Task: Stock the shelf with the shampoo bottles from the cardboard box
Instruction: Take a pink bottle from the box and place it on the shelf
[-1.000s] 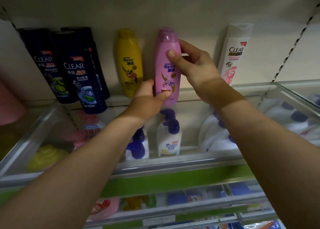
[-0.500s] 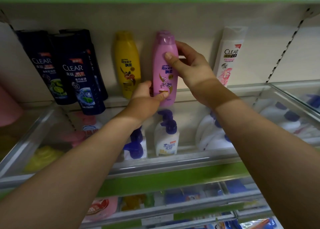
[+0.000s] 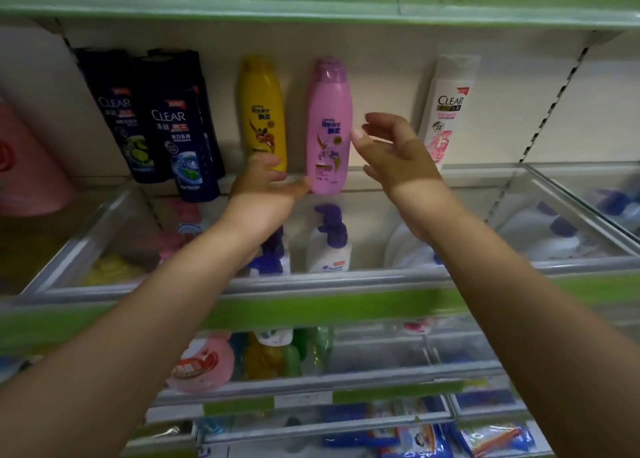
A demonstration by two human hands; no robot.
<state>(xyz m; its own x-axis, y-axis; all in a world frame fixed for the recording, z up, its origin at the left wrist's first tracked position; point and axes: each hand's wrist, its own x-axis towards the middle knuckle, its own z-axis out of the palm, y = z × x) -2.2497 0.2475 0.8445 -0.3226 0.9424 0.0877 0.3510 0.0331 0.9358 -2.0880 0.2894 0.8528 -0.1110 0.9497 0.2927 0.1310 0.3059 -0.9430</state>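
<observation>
The pink bottle (image 3: 329,128) stands upright on the shelf (image 3: 450,172), against the back wall. The left hand (image 3: 266,194) sits low beside its base, fingers relaxed and fairly straight, the thumb tip touching or almost touching the bottom left edge of the bottle; whether there is real contact is hard to tell. The right hand (image 3: 391,153) is just right of the bottle's middle, fingers loosely spread and gently curved, holding nothing; its thumb tip lies right next to the bottle's side and a small gap seems to show. Just left of the left hand's fingers stands a yellow bottle (image 3: 265,111), and farther left the dark bottles (image 3: 166,122). Behind and right of the right hand's fingers stands a white bottle (image 3: 446,111).
</observation>
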